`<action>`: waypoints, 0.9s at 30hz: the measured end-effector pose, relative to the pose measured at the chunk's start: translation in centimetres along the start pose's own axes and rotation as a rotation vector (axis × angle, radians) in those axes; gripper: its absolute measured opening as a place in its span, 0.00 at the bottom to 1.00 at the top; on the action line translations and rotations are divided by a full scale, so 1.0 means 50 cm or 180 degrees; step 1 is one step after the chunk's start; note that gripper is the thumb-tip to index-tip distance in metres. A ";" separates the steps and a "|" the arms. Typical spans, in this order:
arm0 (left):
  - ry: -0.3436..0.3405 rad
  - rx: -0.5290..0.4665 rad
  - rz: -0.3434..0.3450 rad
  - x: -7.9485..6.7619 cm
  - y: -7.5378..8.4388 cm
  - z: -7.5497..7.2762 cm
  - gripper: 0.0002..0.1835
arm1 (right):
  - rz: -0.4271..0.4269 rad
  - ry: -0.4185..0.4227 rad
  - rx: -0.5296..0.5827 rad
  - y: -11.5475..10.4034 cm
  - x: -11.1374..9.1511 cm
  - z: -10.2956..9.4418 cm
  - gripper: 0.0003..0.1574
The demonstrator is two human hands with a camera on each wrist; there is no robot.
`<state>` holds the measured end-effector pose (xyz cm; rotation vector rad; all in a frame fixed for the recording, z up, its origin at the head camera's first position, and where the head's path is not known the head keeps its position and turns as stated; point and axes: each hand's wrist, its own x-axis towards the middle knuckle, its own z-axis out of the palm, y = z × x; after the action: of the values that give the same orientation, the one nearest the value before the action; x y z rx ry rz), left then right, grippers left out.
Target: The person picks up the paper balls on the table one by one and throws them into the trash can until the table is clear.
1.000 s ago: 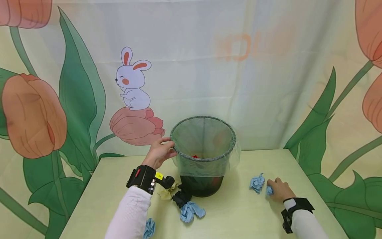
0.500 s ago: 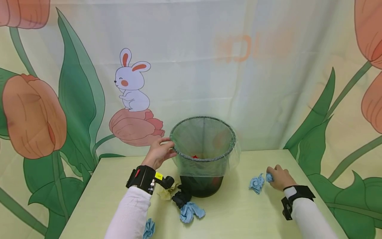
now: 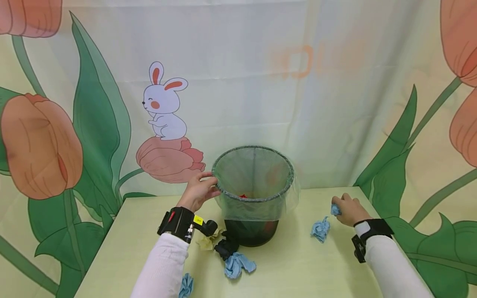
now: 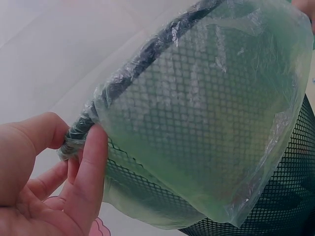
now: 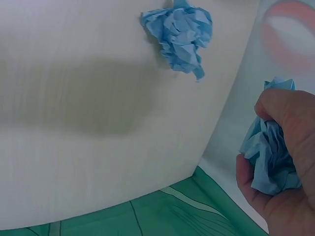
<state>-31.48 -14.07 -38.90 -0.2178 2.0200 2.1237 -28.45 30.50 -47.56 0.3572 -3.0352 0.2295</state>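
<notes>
A black mesh wastebasket (image 3: 257, 236) stands at the table's middle, lined with a thin greenish plastic bag (image 3: 246, 212) folded over its rim. My left hand (image 3: 197, 192) pinches the rim on the left side; in the left wrist view its thumb and fingers lie either side of the bag-wrapped edge (image 4: 133, 69). Off to the right, my right hand (image 3: 349, 210) holds a crumpled blue paper ball (image 5: 268, 152) above the table. A second blue paper ball (image 3: 320, 229) lies on the tabletop just in front of that hand. Something small and red (image 3: 243, 195) shows inside the basket.
Left of the basket's foot lie a crumpled yellow paper (image 3: 205, 242), a black one (image 3: 226, 247) and a blue one (image 3: 238, 265). Another blue ball (image 3: 186, 285) sits by my left sleeve. A printed curtain (image 3: 238, 103) hangs behind the table (image 3: 290, 273).
My right hand has lifted the blue paper ball up off the table and carried it farther back, past the other blue ball. My left hand stays on the rim.
</notes>
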 end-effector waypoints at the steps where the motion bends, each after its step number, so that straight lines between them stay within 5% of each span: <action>1: 0.0002 -0.0002 -0.0001 -0.001 0.000 0.000 0.26 | -0.0008 0.0000 -0.0020 0.000 0.004 -0.004 0.19; 10: 0.0024 0.0000 0.0028 -0.006 -0.001 0.001 0.26 | -0.0199 0.0151 -0.0103 -0.017 0.043 -0.056 0.20; 27: 0.0029 0.0032 0.0024 -0.009 -0.002 -0.001 0.26 | -0.0394 0.0109 -0.0160 -0.111 0.114 -0.177 0.21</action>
<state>-31.04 -14.12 -38.90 -0.2190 2.0394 2.1203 -32.16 25.26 -37.53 0.5291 -2.9653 0.1495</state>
